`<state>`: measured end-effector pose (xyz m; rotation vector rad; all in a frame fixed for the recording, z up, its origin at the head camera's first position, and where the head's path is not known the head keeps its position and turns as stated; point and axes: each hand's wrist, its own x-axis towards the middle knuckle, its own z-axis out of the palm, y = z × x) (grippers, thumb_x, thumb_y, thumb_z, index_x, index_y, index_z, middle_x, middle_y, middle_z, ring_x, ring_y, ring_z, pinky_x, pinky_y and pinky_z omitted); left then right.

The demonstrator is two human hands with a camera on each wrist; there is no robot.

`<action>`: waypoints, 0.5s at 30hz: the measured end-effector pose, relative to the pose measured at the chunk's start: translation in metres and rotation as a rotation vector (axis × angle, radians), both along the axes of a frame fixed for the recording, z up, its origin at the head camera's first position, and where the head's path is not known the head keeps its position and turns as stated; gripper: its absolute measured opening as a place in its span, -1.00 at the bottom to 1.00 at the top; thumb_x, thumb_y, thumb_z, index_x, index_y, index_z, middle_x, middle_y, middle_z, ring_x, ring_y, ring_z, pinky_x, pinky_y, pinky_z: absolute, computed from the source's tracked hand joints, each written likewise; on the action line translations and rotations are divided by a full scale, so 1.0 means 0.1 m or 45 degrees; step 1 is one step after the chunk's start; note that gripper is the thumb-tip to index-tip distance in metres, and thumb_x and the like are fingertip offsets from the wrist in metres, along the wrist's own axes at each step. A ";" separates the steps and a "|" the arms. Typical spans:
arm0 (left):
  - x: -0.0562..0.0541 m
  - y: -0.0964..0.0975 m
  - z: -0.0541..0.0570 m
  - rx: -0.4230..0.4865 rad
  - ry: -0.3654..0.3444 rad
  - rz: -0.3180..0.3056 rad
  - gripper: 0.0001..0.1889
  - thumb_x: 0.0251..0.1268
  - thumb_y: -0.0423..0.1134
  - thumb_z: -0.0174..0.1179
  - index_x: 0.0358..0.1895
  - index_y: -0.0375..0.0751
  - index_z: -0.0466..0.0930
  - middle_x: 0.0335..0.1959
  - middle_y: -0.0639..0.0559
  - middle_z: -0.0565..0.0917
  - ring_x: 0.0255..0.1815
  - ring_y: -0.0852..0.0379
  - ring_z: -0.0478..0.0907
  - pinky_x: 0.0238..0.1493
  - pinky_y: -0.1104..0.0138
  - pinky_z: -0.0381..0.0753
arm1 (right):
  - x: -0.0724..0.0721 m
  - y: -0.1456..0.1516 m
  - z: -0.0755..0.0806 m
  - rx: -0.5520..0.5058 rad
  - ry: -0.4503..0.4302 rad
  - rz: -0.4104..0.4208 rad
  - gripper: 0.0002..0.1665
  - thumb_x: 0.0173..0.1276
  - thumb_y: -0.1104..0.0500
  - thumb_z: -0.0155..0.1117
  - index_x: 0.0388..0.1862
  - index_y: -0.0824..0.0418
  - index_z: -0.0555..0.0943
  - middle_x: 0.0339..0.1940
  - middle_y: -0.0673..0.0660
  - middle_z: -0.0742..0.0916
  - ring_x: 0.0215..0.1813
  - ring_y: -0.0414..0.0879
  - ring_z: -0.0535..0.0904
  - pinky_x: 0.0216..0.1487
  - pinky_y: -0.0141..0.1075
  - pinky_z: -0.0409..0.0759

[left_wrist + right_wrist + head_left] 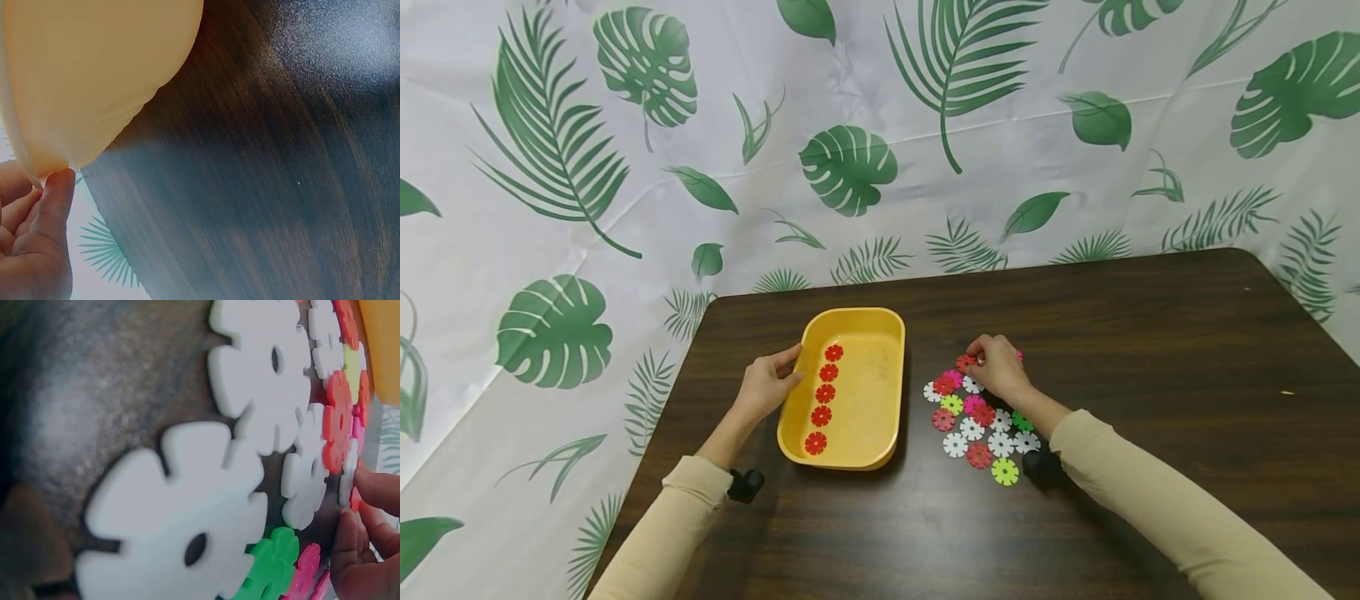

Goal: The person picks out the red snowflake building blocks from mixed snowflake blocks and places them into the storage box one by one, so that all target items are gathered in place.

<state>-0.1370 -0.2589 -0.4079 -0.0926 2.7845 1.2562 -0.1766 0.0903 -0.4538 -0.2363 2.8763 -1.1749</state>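
A yellow plastic tray (865,383) stands on the dark table, with a row of several red notched discs (825,393) along its left side. My left hand (767,385) pinches the tray's left rim between thumb and fingers; the left wrist view shows the thumb (55,200) against the outer wall. Right of the tray lies a loose group of notched flower-like discs in white (1001,444), red, pink, green and yellow-green. At the far edge of this group my right hand (1000,367) reaches down, its thumb and fingers pinching a red disc (966,362).
A wood-grain table (1120,350) carries everything, backed by a white cloth (737,50) with green leaves. A yellow-green disc (1004,472) lies at the near edge of the group. Dark wrist devices (746,486) sit on both forearms.
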 end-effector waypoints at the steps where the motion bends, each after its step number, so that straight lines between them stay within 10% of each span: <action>1: 0.00 0.00 0.00 -0.001 0.001 -0.002 -0.45 0.28 -0.45 0.14 0.36 -0.24 0.30 0.29 -0.25 0.41 0.14 -0.15 0.53 -0.03 0.16 0.63 | 0.00 0.00 0.00 -0.003 -0.005 -0.002 -0.72 0.16 0.32 0.34 -0.15 0.41 0.57 -0.26 0.27 0.55 -0.21 0.05 0.42 -0.27 -0.21 0.43; 15: 0.00 -0.01 -0.01 0.016 0.031 -0.021 -0.46 0.27 -0.46 0.14 0.34 -0.29 0.30 0.26 -0.27 0.43 0.17 -0.14 0.50 -0.01 0.15 0.62 | 0.05 -0.01 -0.02 -0.144 0.038 -0.002 -0.74 0.15 0.39 0.32 -0.17 0.40 0.53 -0.29 0.28 0.60 -0.28 0.05 0.50 -0.27 -0.17 0.54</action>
